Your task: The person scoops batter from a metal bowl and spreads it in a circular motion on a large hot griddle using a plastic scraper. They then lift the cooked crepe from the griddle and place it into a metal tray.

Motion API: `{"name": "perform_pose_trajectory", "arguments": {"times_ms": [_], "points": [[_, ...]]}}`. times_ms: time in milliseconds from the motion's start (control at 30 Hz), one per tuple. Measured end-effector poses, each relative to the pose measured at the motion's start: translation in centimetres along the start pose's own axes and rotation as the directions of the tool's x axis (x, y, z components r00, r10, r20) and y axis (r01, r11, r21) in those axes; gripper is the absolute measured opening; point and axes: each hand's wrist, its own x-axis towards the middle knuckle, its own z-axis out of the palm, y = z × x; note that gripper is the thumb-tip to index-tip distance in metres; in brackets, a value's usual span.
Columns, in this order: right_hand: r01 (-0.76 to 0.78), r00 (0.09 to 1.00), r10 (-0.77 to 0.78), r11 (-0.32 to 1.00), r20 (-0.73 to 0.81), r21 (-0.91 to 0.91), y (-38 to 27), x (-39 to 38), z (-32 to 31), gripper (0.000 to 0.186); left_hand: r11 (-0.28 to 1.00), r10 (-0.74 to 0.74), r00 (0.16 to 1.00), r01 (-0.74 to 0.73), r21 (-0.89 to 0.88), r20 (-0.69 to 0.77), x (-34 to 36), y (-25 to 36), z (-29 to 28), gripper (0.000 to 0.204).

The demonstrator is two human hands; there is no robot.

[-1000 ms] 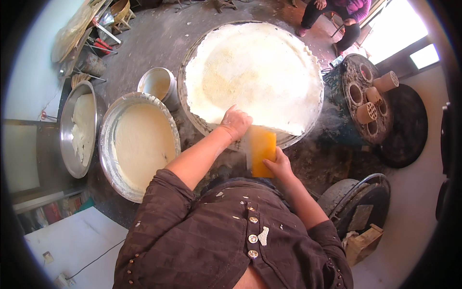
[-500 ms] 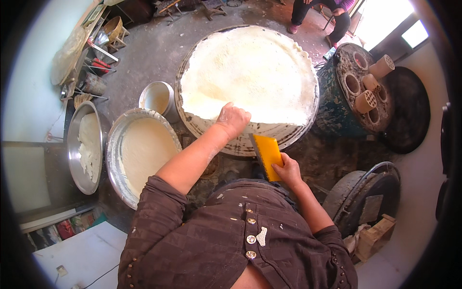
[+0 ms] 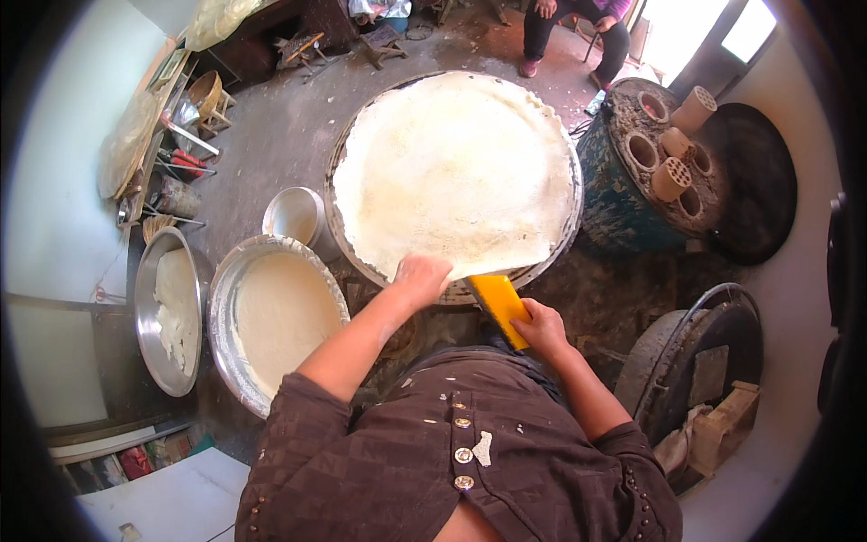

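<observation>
Large round pale flatbread [image 3: 456, 172] is spread over a round griddle [image 3: 571, 226], covering nearly all of it; only a thin dark rim is seen at the near and right edge.

Left hand [image 3: 420, 278] is placed at the near edge of the flatbread, fingers curled down over the edge. Fingertips are tucked out of sight, so whether the edge is pinched or only pressed cannot be told. Contact with the bread edge is seen.

Right hand [image 3: 542, 327] is closed around the lower end of a yellow scraper [image 3: 498, 303]. Fingers are wrapped tight, thumb side toward the body. The scraper's upper end is laid against the griddle rim just right of the left hand, at or under the bread edge; the exact tip is not resolved.

Left of the griddle: a wide metal basin of pale batter [image 3: 280, 316], touching or nearly touching a small empty metal bowl [image 3: 293, 217]. Farther left, a second metal pan [image 3: 167, 312] with some white dough or batter is partly seen.

Right of the griddle: a blue-green stove drum [image 3: 623, 203] with round holes and cylindrical clay plugs on top. A dark round plate [image 3: 750, 185] is seen behind it.

Top edge: a seated person's legs [image 3: 578, 27], cut off by the frame. Lower frame is blocked by the wearer's brown buttoned garment [image 3: 461, 452], hiding the ground below the hands. Clutter at upper left is too small to identify.
</observation>
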Motion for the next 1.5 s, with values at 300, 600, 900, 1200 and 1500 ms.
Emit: {"name": "perform_pose_trajectory", "arguments": {"times_ms": [300, 600, 900, 1200, 1500], "points": [[0.071, 0.996, -0.078, 0.988, -0.045, -0.141, 0.5, -5.3, 1.5, 0.029, 0.868, -0.086, 0.946, 0.225, -0.442, 0.312, -13.8, -0.1, 12.0, 0.031], [-0.286, 0.940, 0.233, 0.937, -0.250, -0.201, 4.2, -16.5, 3.5, 0.026, 0.814, -0.046, 0.877, 0.311, -0.491, 0.478, -19.4, -2.1, 22.8, 0.039], [-0.562, 0.608, 0.336, 0.822, -0.719, -0.092, 13.2, -24.7, -6.3, 0.027, 0.711, -0.187, 0.878, 0.431, -0.556, 0.441, -22.8, -5.6, 25.6, 0.036], [-0.804, 0.463, 0.484, 0.582, -0.743, -0.122, 21.7, -32.3, -13.8, 0.016, 0.685, -0.147, 0.866, 0.438, -0.582, 0.478, -16.8, 2.3, 23.7, 0.037], [-0.725, 0.542, 0.461, 0.679, -0.703, -0.114, 24.4, -31.9, -17.9, 0.020, 0.599, -0.070, 0.853, 0.450, -0.662, 0.517, -12.3, 11.3, 21.1, 0.038]]}}
